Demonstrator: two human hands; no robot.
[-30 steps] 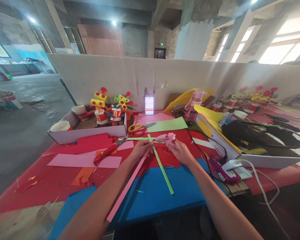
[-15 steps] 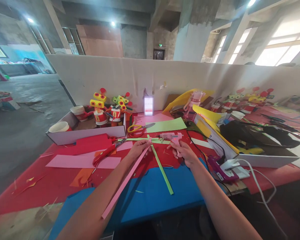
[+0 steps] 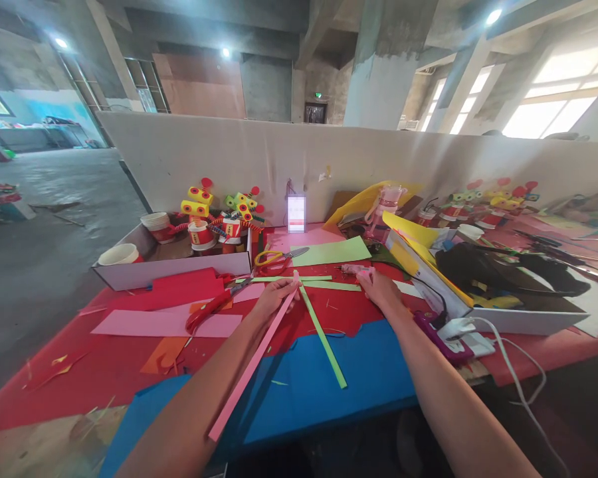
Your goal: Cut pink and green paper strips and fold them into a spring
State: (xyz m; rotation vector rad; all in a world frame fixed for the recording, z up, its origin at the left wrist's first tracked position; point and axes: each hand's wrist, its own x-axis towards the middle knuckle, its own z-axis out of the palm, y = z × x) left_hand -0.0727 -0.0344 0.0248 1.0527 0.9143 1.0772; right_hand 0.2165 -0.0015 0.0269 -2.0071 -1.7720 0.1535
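Note:
My left hand is closed in a pinch on the upper end of a long pink paper strip, which slants down along my forearm. A light green paper strip runs from beside those fingertips down over the blue sheet; whether it is joined to the pink one I cannot tell. My right hand is wrapped round a pink glue gun low over the table, its nozzle pointing left and its handle hidden by the hand. More green strips lie just beyond my fingertips.
Yellow-handled scissors and a green sheet lie farther back. Red-handled pliers rest on pink paper at left. A box of paper-cup figures stands behind. On the right are another box, a purple power strip and cables.
My right hand has moved right and slightly away with the glue gun, carrying the nozzle away from the strips. My left hand stays put with the pink strip.

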